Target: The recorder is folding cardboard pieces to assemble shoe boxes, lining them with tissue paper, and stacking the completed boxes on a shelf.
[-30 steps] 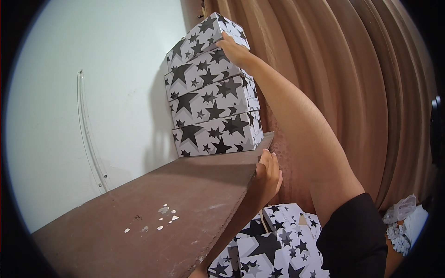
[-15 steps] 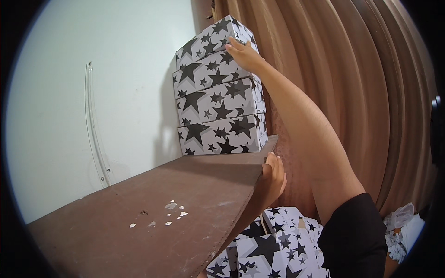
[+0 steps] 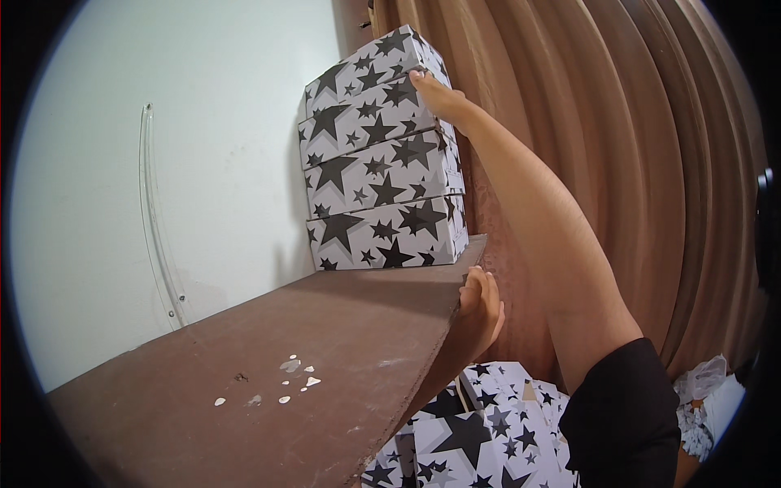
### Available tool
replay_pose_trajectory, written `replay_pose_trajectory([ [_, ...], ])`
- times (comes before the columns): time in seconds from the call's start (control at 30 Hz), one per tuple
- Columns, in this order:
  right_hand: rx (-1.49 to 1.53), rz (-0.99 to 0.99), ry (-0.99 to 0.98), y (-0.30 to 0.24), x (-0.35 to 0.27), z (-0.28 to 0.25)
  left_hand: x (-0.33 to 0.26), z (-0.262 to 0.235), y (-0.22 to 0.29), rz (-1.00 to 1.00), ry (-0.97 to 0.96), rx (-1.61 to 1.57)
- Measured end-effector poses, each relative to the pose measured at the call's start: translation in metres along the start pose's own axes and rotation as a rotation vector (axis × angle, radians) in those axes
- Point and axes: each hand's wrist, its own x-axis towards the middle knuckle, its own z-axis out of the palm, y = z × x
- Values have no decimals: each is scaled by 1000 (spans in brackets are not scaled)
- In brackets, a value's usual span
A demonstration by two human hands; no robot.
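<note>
Since the earlier frame the right hand (image 3: 441, 98) has slid slightly right. Far on the brown shelf (image 3: 187, 362) stands a box stack (image 3: 378, 159); its top box (image 3: 366, 75), long side running left-right, lies up-left of this nearer hand. The left hand (image 3: 482, 302) curls at the shelf edge; the right thumb (image 3: 417, 76) meets that box's lower corner; I cannot tell either grip.

Soft light, blurry-edged shadows, dark fisheye rim

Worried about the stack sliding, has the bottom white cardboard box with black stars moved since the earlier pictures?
No, neither way: against the far corner of the flat brown shelf, the bottom box sits where it did.
</note>
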Motion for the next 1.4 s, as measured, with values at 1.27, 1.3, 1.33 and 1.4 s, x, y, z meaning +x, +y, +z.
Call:
replay_pose_trajectory([
  [1.27, -27, 581, -275, 151, -800, -204, -149, -269, 248, -474, -472, -1680],
  [1.3, -108, 515, -314, 157, -821, -215, -165, -286, 272, -480, -580, -1826],
  [1.33, -103, 559, -394, 152, -825, -227, -177, -305, 290, -417, -659, -1855],
  [1.4, -131, 686, -453, 166, -852, -253, -184, -333, 329, -346, -737, -1894],
])
